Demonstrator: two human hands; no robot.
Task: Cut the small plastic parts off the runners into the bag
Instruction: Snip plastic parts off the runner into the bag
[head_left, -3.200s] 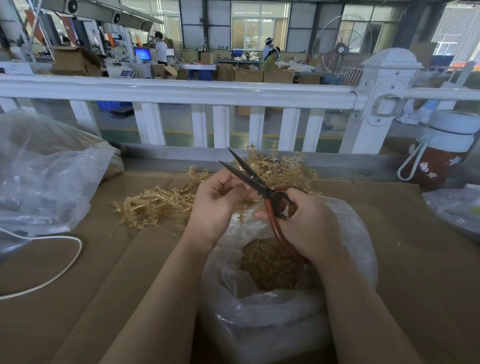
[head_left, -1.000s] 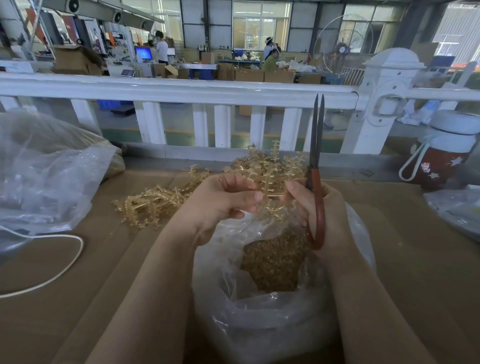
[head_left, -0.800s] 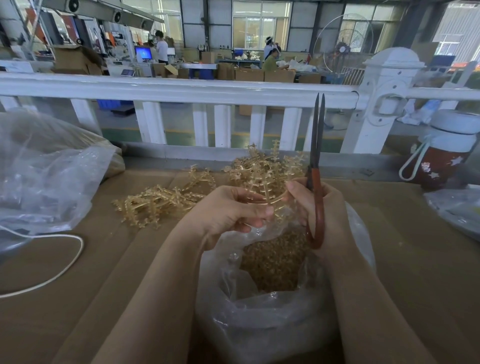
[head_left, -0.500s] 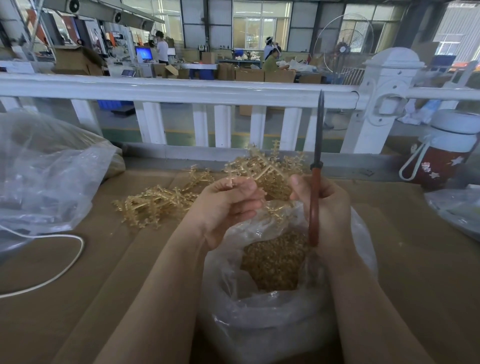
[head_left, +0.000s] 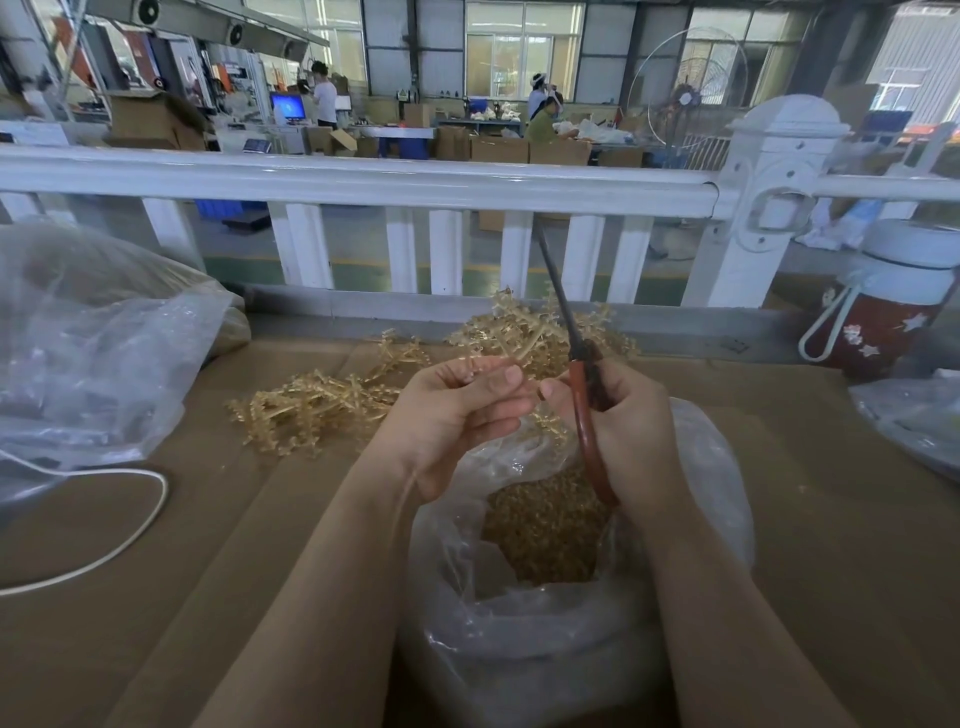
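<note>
Gripping the scissors blades-up toward 12 o'clock, your right hand hovers over the bag; your left hand, palm up, pinches a runner. More runners lie at 10 o'clock.

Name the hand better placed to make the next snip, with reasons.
Right. The right hand already grips the red-handled scissors, blades pointing up, directly over the open bag. The left hand pinches a runner, so it can only feed.

head cam | looks forward and down | close above hands | single view
</note>
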